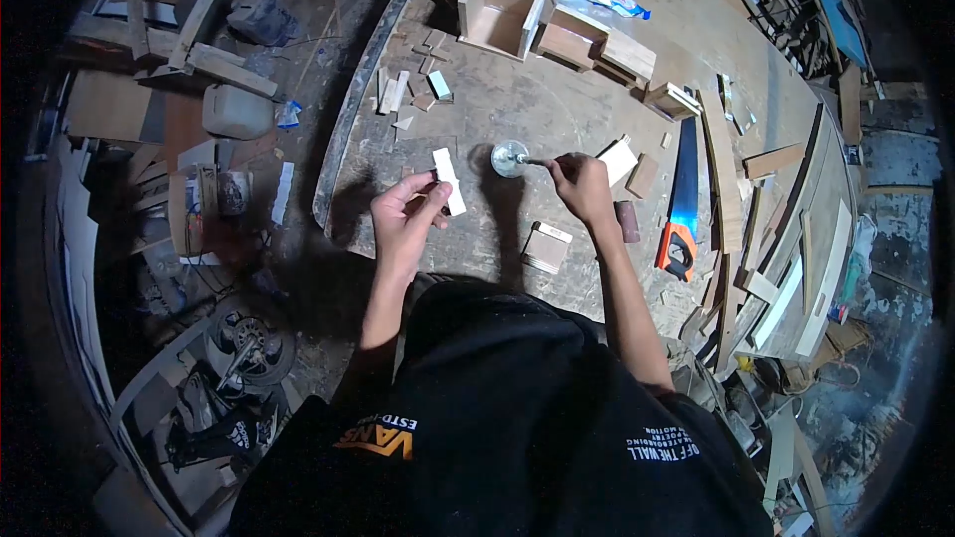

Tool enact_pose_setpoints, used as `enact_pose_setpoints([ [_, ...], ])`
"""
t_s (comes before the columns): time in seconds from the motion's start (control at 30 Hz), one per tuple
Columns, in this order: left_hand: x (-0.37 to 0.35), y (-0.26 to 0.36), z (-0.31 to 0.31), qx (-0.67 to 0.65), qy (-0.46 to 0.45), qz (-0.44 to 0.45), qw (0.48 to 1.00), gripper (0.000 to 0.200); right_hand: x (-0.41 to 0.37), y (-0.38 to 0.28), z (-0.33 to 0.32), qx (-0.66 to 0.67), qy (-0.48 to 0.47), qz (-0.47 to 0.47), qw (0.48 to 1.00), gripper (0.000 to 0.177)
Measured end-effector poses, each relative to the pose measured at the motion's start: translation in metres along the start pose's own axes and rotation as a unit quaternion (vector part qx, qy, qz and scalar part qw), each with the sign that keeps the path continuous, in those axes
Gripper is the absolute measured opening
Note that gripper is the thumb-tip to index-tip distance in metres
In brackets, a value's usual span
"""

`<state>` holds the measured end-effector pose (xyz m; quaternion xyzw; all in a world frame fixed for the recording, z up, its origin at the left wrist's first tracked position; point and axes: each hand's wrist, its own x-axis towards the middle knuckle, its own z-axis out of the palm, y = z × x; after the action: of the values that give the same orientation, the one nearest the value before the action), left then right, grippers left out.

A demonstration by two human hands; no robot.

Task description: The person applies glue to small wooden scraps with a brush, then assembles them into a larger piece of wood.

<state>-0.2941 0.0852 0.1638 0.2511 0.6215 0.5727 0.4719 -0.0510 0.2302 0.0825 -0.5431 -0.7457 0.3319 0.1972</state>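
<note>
Bench [557,109] takes up most of the view, a wide, worn wooden top that runs from the near edge in front of the person out to the far right, with cluttered floor to its left. At its far end an open-sided wooden box [497,12] stands with more box parts just to its right. A long plank [718,154] lies along the right side of the bench, and a saw [684,174] rests beside it, blade pointing away and orange handle toward the person. On the floor to the left, well apart from the work, sits a pale plastic can [237,111] among offcuts. Scraps [403,89] of light wood lie in a loose cluster on the bench between the box and the hands. A small square block [546,247] lies flat near the bench edge, between the two forearms and closer to the right one. The left hand [403,214] is raised over the near left part of the bench and pinches a short white strip [449,181] between thumb and fingertips; the strip stands roughly upright, clear of the bench surface. The right hand [582,187] is clenched around the end of a thin stick [537,161], which points left. The stick's far tip reaches a small round jar [509,157] that stands on the bench between the two hands, just right of the strip. What the jar contains is too small to tell.
</note>
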Motion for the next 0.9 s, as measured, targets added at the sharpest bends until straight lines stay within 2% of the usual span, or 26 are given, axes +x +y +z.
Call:
enact_pose_setpoints([
  [0.1,-0.003,0.005,0.009,0.046,-0.007,0.01,0.999,0.02,0.021,0.015,0.024,-0.088,-0.04,-0.024,0.995,0.032],
  [0.2,0.001,-0.007,0.015,0.112,-0.036,0.029,0.993,0.02,0.021,0.011,0.027,-0.12,-0.025,-0.028,0.992,0.035],
  [0.23,0.003,-0.009,0.018,0.11,-0.044,0.015,0.993,0.021,0.017,0.009,0.022,-0.174,-0.001,-0.032,0.984,0.042],
  [0.33,0.005,-0.025,0.037,0.164,-0.051,0.069,0.983,0.023,-0.005,0.008,-0.001,-0.042,0.091,0.04,0.994,0.048],
  [0.37,0.005,-0.031,0.044,0.2,-0.041,0.086,0.975,0.028,-0.015,0.023,-0.004,-0.01,0.114,0.023,0.993,0.039],
  [0.4,0.004,-0.037,0.054,0.245,-0.039,0.104,0.963,0.026,-0.029,0.013,-0.018,0.097,0.075,0.088,0.989,0.029],
  [0.47,0.002,-0.056,0.076,0.253,-0.038,0.144,0.956,0.018,-0.061,0.008,-0.03,0.142,0.064,0.133,0.979,0.026],
  [0.5,-0.002,-0.057,0.09,0.262,-0.044,0.15,0.952,0.017,-0.076,0.003,-0.032,0.178,0.065,0.126,0.974,0.027],
  [0.6,-0.011,-0.084,0.121,0.336,-0.088,0.24,0.907,0.016,-0.106,0.0,-0.03,0.185,0.079,0.181,0.963,0.028],
  [0.73,-0.023,-0.109,0.142,0.339,-0.158,0.283,0.883,0.017,-0.124,0.017,-0.022,0.212,0.095,0.241,0.942,0.027],
  [0.9,-0.035,-0.112,0.147,0.386,-0.195,0.304,0.849,0.019,-0.14,0.033,-0.02,0.186,0.122,0.29,0.931,0.03],
])
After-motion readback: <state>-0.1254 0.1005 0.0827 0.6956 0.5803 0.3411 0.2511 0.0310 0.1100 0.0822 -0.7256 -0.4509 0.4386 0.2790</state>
